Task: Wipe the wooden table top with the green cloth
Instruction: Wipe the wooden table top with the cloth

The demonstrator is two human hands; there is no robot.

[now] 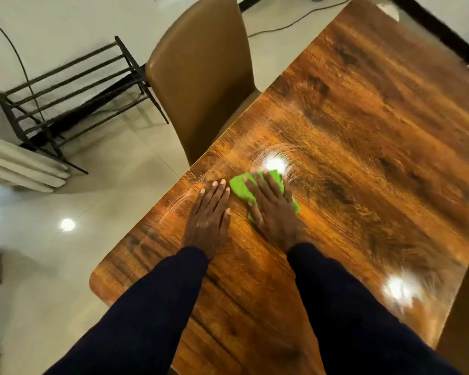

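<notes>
Tan chair [201,74], black metal rack [65,98]

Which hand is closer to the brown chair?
Left. The left hand lies flat on the table, toward the chair; the right hand presses the green cloth, farther from it.

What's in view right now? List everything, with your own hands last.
wooden table top: one, glossy brown, fills the centre and right
green cloth: one, bright green, on the table near its left edge, under the right hand
chair: one, tan, pushed up to the table's left edge
metal rack: one, black, on the floor at upper left
cable: one, dark, on the floor beyond the chair
floor: pale glossy tiles, left side
left hand: one, flat on the bare table beside the cloth
right hand: one, fingers spread, pressing on the cloth
sleeves: two, dark navy, bottom of view
</notes>
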